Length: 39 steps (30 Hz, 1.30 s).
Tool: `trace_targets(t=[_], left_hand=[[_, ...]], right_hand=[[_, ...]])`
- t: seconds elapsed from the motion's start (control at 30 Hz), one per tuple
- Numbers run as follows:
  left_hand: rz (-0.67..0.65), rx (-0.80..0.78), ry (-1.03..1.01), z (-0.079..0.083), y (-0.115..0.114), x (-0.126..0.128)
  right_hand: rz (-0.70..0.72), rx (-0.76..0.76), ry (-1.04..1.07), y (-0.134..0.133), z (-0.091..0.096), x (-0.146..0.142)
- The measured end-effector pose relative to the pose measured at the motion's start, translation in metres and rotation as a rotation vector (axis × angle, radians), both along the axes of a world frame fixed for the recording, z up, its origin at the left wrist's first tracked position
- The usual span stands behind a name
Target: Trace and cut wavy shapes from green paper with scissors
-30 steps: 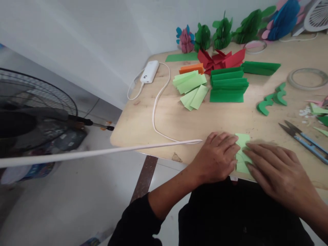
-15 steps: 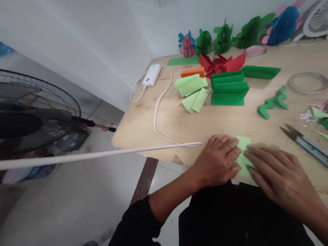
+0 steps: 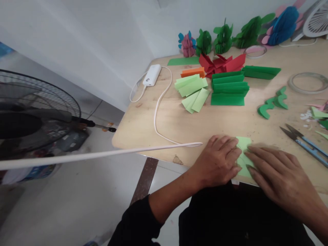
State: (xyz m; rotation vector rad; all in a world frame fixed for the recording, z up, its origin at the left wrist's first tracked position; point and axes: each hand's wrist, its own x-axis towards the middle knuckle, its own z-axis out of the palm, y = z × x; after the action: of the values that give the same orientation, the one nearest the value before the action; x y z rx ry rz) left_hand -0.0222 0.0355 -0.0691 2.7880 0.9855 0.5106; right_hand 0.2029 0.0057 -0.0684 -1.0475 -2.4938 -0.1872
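A light green paper piece (image 3: 243, 142) with a faint curved line on it lies flat at the table's front edge, between my two hands. My left hand (image 3: 217, 163) presses its left edge down, with the fingers bent and closed over that side. From the right, my right hand (image 3: 282, 174) rests its stretched-out fingertips on the paper's other edge. Both hands cover parts of the paper's sides. Just right of my right hand lie blue-handled thread snips (image 3: 307, 146), blades apart.
Folded light green papers (image 3: 192, 85), dark green papers (image 3: 229, 90) and red papers (image 3: 222, 63) lie farther back. Honeycomb paper figures (image 3: 222, 39) stand along the wall. A white cable (image 3: 156, 116) crosses the table left of my hands. A tape roll (image 3: 309, 83) lies at right.
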Motion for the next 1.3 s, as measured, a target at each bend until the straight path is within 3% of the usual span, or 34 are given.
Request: trace_targets(t=[1.3], left_hand=[[0.003, -0.001, 0.012, 0.0010, -0.0009, -0.0002]], right_hand=[[-0.009, -0.033, 0.039, -0.0013, -0.0007, -0.0008]])
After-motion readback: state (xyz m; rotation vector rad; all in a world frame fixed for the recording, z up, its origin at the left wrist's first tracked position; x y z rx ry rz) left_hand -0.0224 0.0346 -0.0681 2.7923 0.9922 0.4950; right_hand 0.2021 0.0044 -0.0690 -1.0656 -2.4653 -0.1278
